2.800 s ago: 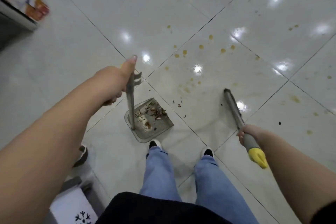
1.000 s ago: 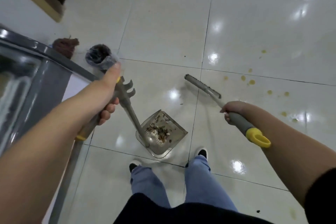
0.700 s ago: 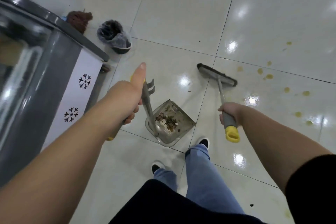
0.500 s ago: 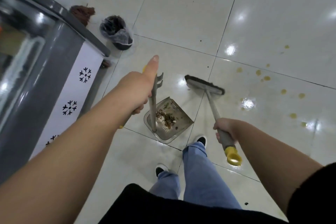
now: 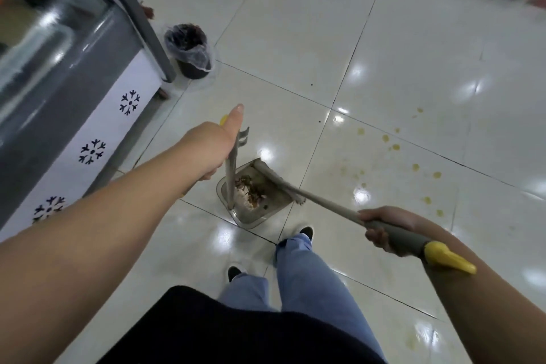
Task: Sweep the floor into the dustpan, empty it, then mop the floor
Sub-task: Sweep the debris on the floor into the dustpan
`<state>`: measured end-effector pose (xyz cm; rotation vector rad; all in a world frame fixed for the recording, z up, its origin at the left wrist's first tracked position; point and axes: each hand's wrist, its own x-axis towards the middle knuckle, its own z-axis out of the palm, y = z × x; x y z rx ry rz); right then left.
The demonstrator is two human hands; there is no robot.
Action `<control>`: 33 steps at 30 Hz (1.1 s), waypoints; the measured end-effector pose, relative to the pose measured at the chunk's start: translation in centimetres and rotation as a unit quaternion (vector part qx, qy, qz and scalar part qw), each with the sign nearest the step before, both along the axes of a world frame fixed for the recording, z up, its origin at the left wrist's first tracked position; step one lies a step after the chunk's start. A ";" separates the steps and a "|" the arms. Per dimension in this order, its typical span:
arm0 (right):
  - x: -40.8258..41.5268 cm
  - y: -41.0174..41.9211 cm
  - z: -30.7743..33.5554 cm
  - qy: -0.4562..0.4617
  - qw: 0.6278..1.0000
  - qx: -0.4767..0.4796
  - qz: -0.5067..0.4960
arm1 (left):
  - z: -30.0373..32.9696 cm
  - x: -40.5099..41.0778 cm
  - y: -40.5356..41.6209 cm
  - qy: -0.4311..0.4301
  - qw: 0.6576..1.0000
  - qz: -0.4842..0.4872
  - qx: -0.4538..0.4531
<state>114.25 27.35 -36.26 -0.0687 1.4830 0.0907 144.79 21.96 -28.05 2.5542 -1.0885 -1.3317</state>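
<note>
Gripping dustpan handle [image 5: 230, 174] upright, left hand [image 5: 211, 146], thumb straight; right hand [image 5: 384, 227] around broom [image 5: 331, 207].

The person is wearing a black top [image 5: 236, 331] with short sleeves, the forearms showing bare. A black sleeve edge is showing at the lower right corner. Light blue denim trousers [image 5: 307, 275] are covering both legs. Black shoes with white soles, the left shoe [image 5: 235, 270] and the right shoe [image 5: 305, 232], are completing the clothing
</note>
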 end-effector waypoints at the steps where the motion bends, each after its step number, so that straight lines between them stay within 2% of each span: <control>1: -0.2 0.1 0.4 0.005 1.000 -0.013 -0.001 | 0.0 0.3 0.5 -0.003 1.000 -0.019 -0.007; 4: -0.5 -0.6 0.3 0.021 0.998 -0.057 -0.013 | 0.0 0.8 1.7 -0.022 0.998 -0.063 -0.021; 10: -0.4 -5.7 -3.5 0.056 0.995 -0.079 0.030 | -0.5 1.3 2.9 -0.047 0.998 -0.041 -0.028; 14: 2.3 -6.4 -7.2 0.036 0.995 -0.043 0.085 | -0.5 0.5 2.2 -0.049 0.997 -0.032 -0.040; 19: 6.0 -1.2 -8.0 -0.010 0.988 -0.001 0.155 | -0.5 -0.8 0.8 -0.045 0.997 -0.035 -0.047; 22: 4.9 0.5 -6.2 -0.061 0.992 0.042 0.102 | -0.3 -0.2 0.9 -0.025 0.998 -0.022 -0.054; 25: 2.3 0.2 -3.2 -0.064 0.996 0.064 0.021 | -0.3 0.4 1.6 -0.022 0.997 -0.029 -0.064; 30: -1.3 0.1 0.0 -0.025 0.999 -0.028 -0.027 | -0.5 0.7 2.2 -0.003 0.996 -0.043 -0.081; 33: -1.6 -1.2 -0.2 0.001 0.995 -0.081 -0.051 | -0.4 0.4 2.1 0.002 0.996 -0.037 -0.083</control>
